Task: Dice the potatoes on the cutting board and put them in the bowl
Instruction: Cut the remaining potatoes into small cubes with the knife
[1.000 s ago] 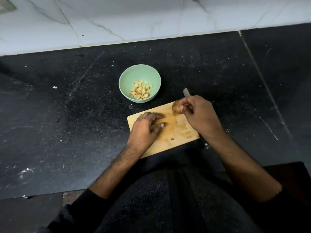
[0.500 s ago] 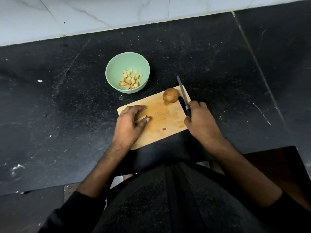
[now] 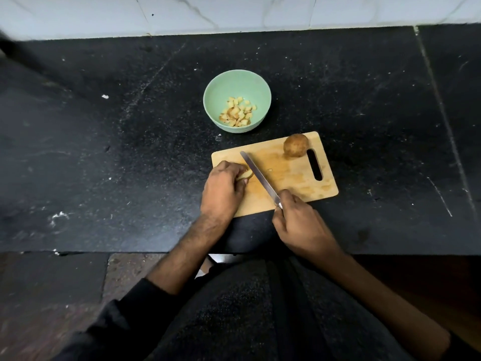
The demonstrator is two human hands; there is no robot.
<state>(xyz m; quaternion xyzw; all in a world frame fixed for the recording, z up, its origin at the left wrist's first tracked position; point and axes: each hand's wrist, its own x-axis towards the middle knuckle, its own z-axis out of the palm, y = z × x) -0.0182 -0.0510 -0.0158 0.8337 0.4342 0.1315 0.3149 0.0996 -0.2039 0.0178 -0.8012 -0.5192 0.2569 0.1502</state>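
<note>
Two potato items lie on the cutting board (image 3: 291, 175): a potato piece (image 3: 245, 175) pinched under my left hand (image 3: 224, 187), and a whole potato (image 3: 296, 145) at the far corner. My right hand (image 3: 299, 221) grips the knife (image 3: 259, 175), blade just beside the piece. The bowl (image 3: 236, 87) of dice sits beyond, on the surface (image 3: 117, 152).

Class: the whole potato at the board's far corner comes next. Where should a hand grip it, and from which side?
Grip the whole potato across its round middle from above, fingers on its left and far sides. The cutting board's handle slot sits close on its right.
</note>
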